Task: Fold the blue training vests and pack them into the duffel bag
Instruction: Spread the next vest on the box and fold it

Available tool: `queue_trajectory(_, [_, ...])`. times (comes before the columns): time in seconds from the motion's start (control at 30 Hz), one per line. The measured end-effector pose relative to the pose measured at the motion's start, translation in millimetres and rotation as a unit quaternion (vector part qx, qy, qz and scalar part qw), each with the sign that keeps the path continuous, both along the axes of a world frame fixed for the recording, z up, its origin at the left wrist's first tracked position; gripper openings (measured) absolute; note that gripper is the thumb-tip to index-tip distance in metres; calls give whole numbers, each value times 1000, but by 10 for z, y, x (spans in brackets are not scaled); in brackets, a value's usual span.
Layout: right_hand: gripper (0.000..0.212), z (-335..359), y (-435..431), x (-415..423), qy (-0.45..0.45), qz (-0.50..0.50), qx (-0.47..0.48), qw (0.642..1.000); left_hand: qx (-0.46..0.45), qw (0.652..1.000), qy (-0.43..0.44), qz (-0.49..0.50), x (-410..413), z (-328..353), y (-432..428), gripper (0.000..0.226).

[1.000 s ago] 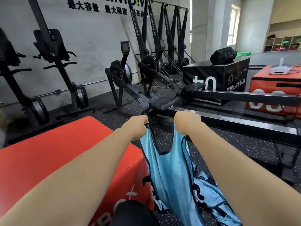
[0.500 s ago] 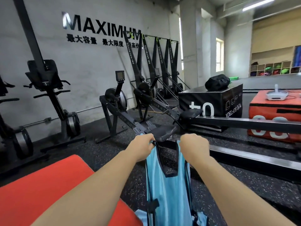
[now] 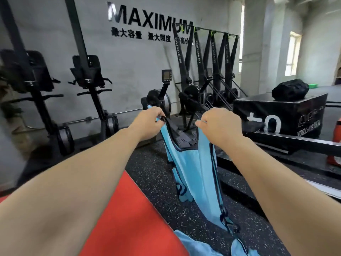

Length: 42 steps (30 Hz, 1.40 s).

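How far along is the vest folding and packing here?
Done: nothing visible; no folded vest shows, and the black bag sits away on the black box. In hand: left hand and right hand hold one blue vest up by its shoulder straps, hanging unfolded. Left: fold it, fold the blue fabric below, pack all into the bag.
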State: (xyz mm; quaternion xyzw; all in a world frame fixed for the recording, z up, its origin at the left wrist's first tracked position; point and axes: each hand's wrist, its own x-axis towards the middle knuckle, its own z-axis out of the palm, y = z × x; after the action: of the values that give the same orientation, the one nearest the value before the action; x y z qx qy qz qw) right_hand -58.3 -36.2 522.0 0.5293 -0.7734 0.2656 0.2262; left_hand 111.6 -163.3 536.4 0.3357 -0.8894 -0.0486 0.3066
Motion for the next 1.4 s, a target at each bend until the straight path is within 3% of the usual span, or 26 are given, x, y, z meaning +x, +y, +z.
queue_trajectory(0.17, [45,115,-103,695,-26,114,24,993,-26,998,-18,54,690,60,44,8])
queue_trajectory(0.33, [43,-125,-146,1614,-109,230,86,963,9,986,-59,153,1807,-215,50,11])
queue_trajectory(0.6, [45,-936,-229,2804,-184,219,173,943,119,955,-172,210,3260,-1361,55,7])
queue_trajectory(0.9, [40,-1349,-454,3752,-148,221,218,939,107,936,-261,211,4148,-1863,-428,21])
queue_trajectory(1.07, [20,-1647,-465,4391,-76,261,240,932,133,914,-301,238,4774,-2188,-604,28])
queue_trajectory(1.23, [39,-1893,-405,4845,-107,303,294,900,162,896,-321,262,5183,-2455,-668,27])
queue_trajectory(1.4, [46,-2053,-324,5065,-232,352,342,840,157,882,-330,297,5449,-2592,-717,25])
